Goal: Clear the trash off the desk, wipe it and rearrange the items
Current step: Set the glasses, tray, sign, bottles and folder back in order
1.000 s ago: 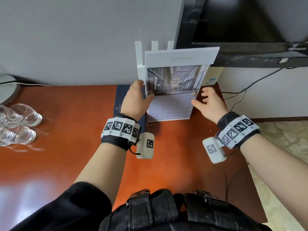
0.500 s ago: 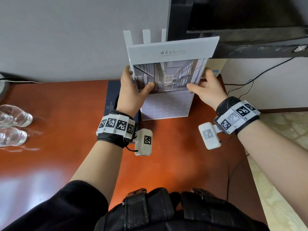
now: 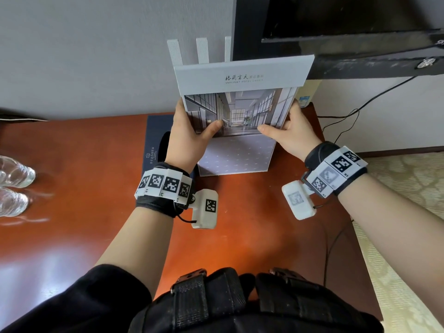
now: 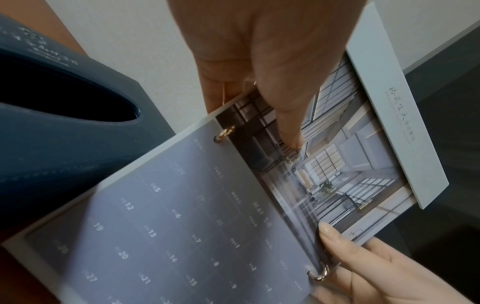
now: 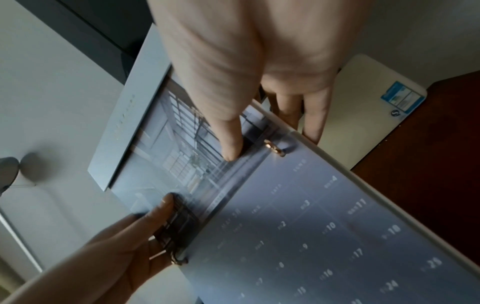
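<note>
A ring-bound desk calendar (image 3: pixel 240 116) with a hotel photo above a grey-blue month grid stands at the back of the red-brown desk (image 3: pixel 84 200). My left hand (image 3: pixel 189 135) grips its left edge, thumb on the photo and fingers behind. My right hand (image 3: pixel 288 133) grips the right edge the same way. The wrist views show the calendar (image 4: pixel 233 205) (image 5: pixel 298 216) with each thumb pressed near the gold rings, left hand (image 4: pixel 259 72) and right hand (image 5: pixel 246 82) both pinching it.
A dark blue tissue box (image 3: pixel 156 145) lies just left of the calendar. A white router (image 3: pixel 201 50) with upright antennas and a television (image 3: pixel 348 32) stand behind. Clear plastic bottles (image 3: pixel 12 186) lie at the far left. Cables (image 3: pixel 336 126) hang off the right edge.
My right hand went from hovering beside the calendar to gripping its right edge. Both hands now hold it and it has come nearer and larger in the head view.
</note>
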The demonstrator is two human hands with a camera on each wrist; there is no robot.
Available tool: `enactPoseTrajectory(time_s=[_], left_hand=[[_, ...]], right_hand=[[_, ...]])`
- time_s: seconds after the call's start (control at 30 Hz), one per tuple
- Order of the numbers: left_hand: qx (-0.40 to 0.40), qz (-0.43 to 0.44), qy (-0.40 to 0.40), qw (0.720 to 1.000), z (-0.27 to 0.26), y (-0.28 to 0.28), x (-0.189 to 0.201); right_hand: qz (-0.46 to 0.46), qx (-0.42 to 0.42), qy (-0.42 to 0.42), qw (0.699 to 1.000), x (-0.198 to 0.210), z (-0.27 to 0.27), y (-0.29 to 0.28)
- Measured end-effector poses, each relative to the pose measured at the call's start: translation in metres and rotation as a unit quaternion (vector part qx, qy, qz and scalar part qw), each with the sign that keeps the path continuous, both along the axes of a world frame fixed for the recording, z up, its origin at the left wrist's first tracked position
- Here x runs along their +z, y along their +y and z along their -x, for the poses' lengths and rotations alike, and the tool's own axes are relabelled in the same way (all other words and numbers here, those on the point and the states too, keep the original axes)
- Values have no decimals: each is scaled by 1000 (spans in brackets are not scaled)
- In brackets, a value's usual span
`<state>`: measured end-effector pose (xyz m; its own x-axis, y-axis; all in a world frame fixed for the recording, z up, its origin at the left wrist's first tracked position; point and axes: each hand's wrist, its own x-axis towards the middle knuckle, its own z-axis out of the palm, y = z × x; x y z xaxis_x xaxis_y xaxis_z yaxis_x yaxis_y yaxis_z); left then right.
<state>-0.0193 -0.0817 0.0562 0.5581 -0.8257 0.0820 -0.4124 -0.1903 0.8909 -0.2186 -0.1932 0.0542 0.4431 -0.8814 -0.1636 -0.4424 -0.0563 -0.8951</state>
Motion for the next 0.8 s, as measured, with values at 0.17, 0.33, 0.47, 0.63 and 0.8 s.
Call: enactPoseTrajectory(time_s=[0.17, 0.33, 0.47, 0.63, 0.8], left_hand=[[7, -39, -28, 999, 4, 4, 5], [2, -41, -21, 999, 11, 10, 8], [6, -40, -5, 999, 20, 19, 11], [-7, -49, -6, 999, 32, 34, 17], [-17, -57, -15, 998, 42, 52, 23]], right_hand=[[27, -26, 14, 999, -2, 5, 10], [39, -44, 23, 998, -4, 14, 18], [62, -40, 36, 997, 2, 25, 28], [76, -29, 59, 995, 14, 41, 40], [61, -20, 71, 995, 21, 56, 59]])
